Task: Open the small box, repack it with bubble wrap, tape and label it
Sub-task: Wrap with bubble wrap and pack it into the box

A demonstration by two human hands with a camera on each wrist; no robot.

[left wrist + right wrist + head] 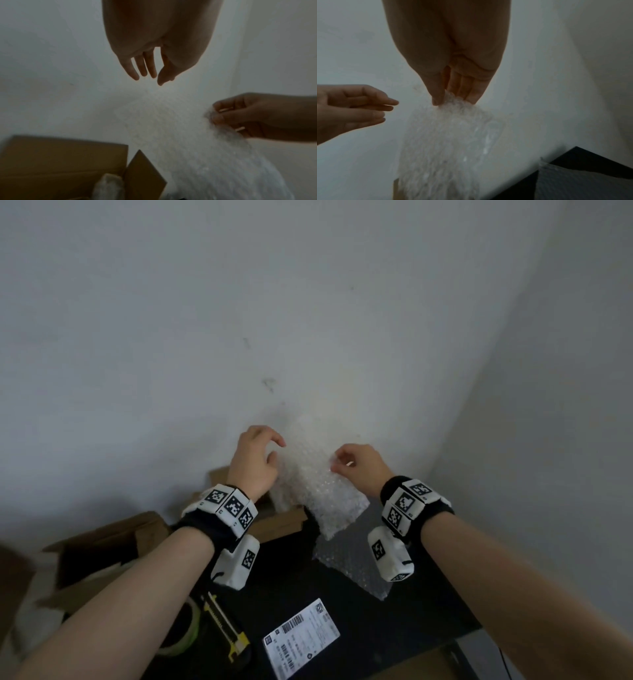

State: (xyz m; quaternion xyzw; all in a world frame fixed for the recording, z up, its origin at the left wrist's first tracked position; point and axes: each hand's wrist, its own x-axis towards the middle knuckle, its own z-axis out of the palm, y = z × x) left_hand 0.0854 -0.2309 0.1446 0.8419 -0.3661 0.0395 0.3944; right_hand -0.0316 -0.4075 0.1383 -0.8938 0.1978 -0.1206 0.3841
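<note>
The right hand [359, 465] pinches the top edge of a sheet of bubble wrap [315, 484] between thumb and fingertips and holds it up in front of the wall, so the sheet hangs free and flat above the small box [274, 518] at the far side of the tabletop [394, 628]. The left hand [255, 460] hovers just left of the sheet with fingers loosely spread, holding nothing, likely ready to catch the other edge. The box stands open below, flaps up. A second piece of wrap [356, 570] lies on the tabletop; the label [301, 637], yellow cutter [227, 628] and tape roll [185, 635] wait at the near edge for later steps
</note>
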